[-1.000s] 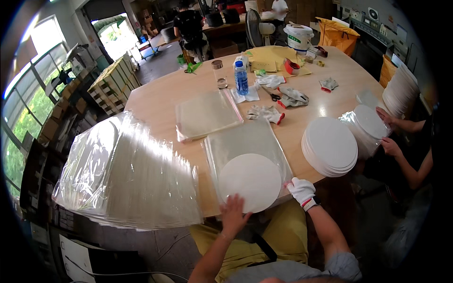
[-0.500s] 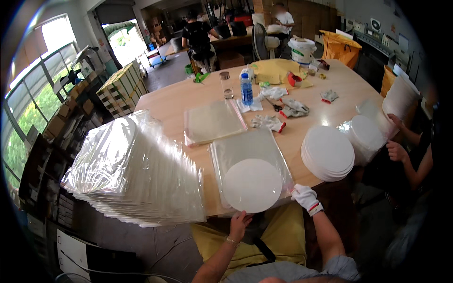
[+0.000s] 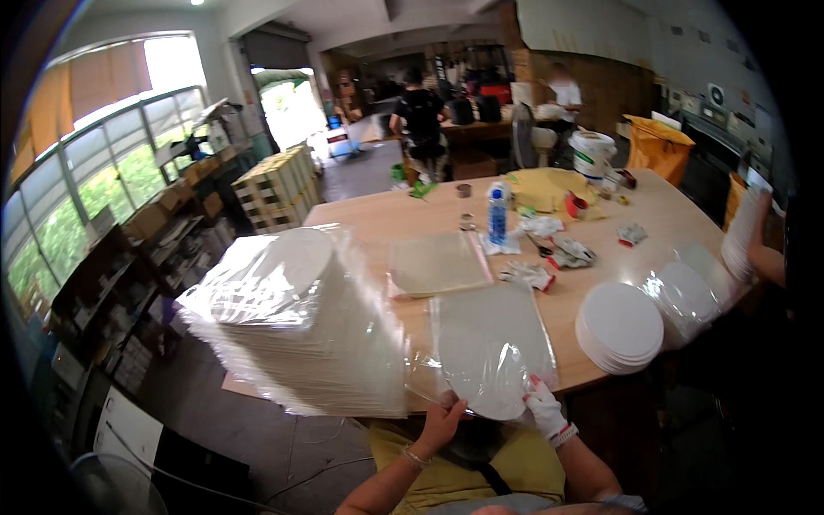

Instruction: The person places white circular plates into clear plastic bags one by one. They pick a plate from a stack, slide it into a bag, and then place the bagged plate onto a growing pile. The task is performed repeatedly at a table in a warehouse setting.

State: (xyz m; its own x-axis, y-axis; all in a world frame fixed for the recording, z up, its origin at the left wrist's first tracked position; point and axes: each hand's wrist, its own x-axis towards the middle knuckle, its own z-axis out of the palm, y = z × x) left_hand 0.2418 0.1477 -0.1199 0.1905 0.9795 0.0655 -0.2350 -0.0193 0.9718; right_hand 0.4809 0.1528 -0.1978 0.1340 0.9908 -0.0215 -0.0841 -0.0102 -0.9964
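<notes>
So your bare left hand [image 3: 444, 421] has thumb and fingers together, looks like a pinch on the near edge of that thin, shiny clear plastic bag [image 3: 422, 374], though I can't tell if you've got the disc's rim in there too. Your right hand, in a white knit glove [image 3: 546, 407], is at the bag's near right corner, touching it by the looks of things, but honestly can't tell if the fingers are clamped on the film or just resting. The flat white round disc [image 3: 487, 383] is between your hands, under the clear film, at the table's near edge and over the front part of the neat pile of clear plastic sleeves [image 3: 493, 311]. What I'd watch: the film is bunched and glary around the disc, so if one hand pulls harder than the other it could wrinkle, or a corner could split. Gloved fingers might also feel thin film less well and let it slip. Being so near the edge of the pale wood table [image 3: 558, 300], the disc could tip toward your lap if the left pinch loosens. And the tall, uneven stack of filled clear bags [image 3: 343, 360] sits just left of you; a wide elbow could start those slick layers sliding.
</notes>
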